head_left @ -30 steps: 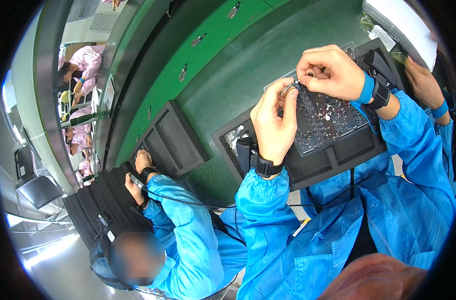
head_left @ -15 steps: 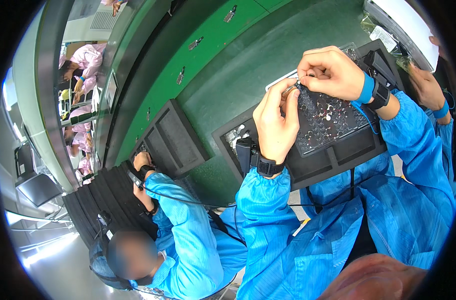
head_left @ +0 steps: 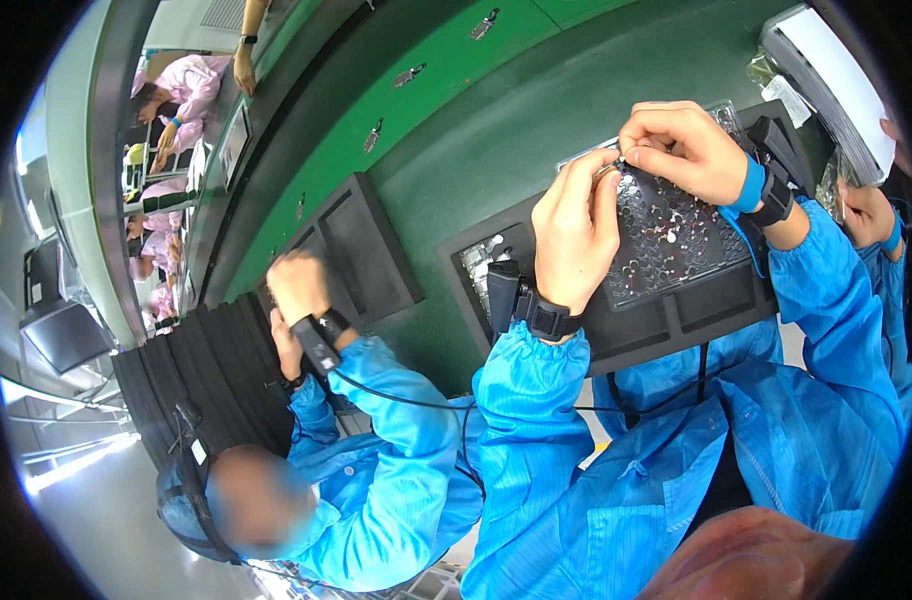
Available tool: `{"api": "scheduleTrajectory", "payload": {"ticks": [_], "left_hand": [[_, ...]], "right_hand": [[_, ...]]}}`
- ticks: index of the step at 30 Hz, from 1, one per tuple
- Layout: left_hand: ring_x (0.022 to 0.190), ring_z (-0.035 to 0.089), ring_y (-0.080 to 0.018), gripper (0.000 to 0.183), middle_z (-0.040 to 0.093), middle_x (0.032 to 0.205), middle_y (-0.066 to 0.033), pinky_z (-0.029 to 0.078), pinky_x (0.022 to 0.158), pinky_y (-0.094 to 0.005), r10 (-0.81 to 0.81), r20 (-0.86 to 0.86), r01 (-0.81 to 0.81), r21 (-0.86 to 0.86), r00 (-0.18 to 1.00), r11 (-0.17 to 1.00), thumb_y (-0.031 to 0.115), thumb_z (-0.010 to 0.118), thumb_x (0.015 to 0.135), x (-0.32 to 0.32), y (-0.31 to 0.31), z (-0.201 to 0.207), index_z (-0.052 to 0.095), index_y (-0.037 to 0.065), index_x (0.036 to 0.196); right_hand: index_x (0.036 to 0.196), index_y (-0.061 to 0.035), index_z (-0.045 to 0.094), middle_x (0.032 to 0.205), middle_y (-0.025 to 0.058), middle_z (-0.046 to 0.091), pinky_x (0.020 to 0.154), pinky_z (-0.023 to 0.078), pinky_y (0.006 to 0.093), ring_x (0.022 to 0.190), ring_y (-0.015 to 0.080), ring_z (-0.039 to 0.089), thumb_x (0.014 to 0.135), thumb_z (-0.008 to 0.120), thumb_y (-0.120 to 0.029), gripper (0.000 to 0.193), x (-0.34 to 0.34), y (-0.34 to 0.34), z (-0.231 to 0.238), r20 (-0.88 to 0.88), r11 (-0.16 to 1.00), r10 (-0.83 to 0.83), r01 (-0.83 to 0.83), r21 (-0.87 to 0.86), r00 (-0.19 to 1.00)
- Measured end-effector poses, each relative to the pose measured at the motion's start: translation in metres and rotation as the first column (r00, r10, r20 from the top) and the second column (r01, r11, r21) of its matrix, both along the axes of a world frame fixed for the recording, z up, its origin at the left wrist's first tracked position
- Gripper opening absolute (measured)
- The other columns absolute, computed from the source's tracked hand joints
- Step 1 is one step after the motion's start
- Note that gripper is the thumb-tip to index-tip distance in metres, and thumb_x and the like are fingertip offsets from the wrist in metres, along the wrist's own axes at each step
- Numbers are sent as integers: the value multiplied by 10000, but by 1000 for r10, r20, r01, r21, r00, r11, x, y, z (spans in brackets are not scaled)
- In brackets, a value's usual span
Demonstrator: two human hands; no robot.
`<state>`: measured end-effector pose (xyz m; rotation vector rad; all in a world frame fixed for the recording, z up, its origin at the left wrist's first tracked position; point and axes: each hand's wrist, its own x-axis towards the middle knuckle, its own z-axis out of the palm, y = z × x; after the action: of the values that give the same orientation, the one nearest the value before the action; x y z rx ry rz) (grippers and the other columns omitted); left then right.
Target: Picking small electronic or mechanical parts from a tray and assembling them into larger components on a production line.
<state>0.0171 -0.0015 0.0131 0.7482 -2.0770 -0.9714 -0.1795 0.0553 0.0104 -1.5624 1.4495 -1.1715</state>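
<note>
Both hands meet over the clear blister tray [head_left: 676, 235], which sits in the black holder tray [head_left: 676, 320] on the green bench [head_left: 496, 150]. Left hand [head_left: 574, 232]: thumb and forefinger pinched together at the tips, apparently on a small metal part [head_left: 610, 168] just above the tray's far-left corner; the part itself is too small to make out. Right hand [head_left: 679, 150]: fingers curled and closed, tips touching the same part from the other side, so the piece is clamped between the two hands, held just over the tray and not in a pocket. To do this well, I judge: keep the wrists low and braced near the tray rim, hold the grip light, work right above the pockets so a slip drops the piece into the tray (not onto the bench). Counts: two hands at work, each with one dark wristband; one blister tray with many small pockets, round pale parts in them too many and too blurred to count; one holder tray. A second black tray [head_left: 361, 255] lies to the left, where one co-worker [head_left: 396, 450] in blue works with two hands; another hand [head_left: 861, 215] shows at the right edge.
</note>
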Motion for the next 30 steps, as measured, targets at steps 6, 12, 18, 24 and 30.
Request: {"api": "scheduleTrajectory", "payload": {"ticks": [6, 12, 18, 24, 30], "left_hand": [[824, 726, -207, 209, 741, 1024, -146, 563, 725, -320, -20, -8, 20, -44, 1000, 999, 11, 699, 928, 0, -1, -1, 695, 7, 1137], [809, 726, -214, 207, 745, 1010, -145, 562, 713, -323, -1, 8, 1, -7, 1000, 1000, 10, 690, 929, -1, 2, -1, 695, 5, 1137], [796, 731, -222, 206, 740, 985, -153, 565, 701, -330, 35, -2, -35, -66, 999, 997, -4, 690, 923, -4, 3, -6, 691, -3, 1129], [780, 734, -221, 213, 738, 982, -155, 567, 683, -323, 40, 15, -39, -47, 999, 998, -14, 686, 924, -5, 6, -4, 687, -1, 1136], [779, 733, -208, 219, 739, 980, -150, 566, 682, -319, 54, 0, -54, 8, 999, 999, -19, 690, 922, -5, 5, -5, 684, -2, 1140]], "right_hand": [[944, 13, 654, 802, 61, 606, 589, 427, 301, 667, 131, 545, 945, 658, -115, 128, 0, -1, -2, -18, 1000, 4, -5, -26, 1000], [920, 8, 654, 768, 89, 582, 579, 431, 318, 635, 189, 546, 921, 672, -107, 116, 0, 0, 1, -117, 994, -20, 7, -106, 993], [901, 13, 646, 771, 120, 595, 585, 468, 366, 636, 254, 590, 878, 689, -85, 109, 10, 2, 5, -255, 977, -110, 57, -206, 961], [900, 13, 650, 785, 132, 606, 583, 484, 379, 648, 277, 613, 875, 684, -87, 109, 12, 5, 8, -279, 978, -151, 101, -183, 948], [904, 23, 655, 773, 139, 603, 578, 485, 379, 648, 276, 615, 884, 682, -73, 102, 17, 6, 5, -352, 952, -205, 104, -287, 913]]}}
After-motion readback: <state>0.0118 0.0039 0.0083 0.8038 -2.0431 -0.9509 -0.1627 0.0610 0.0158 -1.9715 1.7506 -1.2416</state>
